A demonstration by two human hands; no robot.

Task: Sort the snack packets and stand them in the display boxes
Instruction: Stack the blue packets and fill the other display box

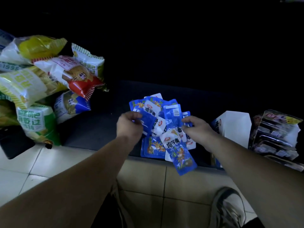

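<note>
Small blue-and-white foil snack packets (171,112) lie heaped at centre on a dark ledge (92,129). The left hand (130,124) curls round some at the heap's 9 o'clock edge; the right hand (196,129) seems to pinch one at 3 o'clock. A white cardboard display box (235,127) stands beyond at 3 o'clock, large puffy snack bags (49,79) at 10.

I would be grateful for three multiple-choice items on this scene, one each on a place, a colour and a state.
1. Where does the white box stand? A) right of the small packets B) left of them C) on the tiles
2. What colour are the small packets mostly? A) red B) blue C) green
3. What is the left hand doing? A) lying flat B) gripping small packets C) pointing
Key: 1A, it stands right of them; 2B, blue wrappers; 3B, its fingers curl round them.
</note>
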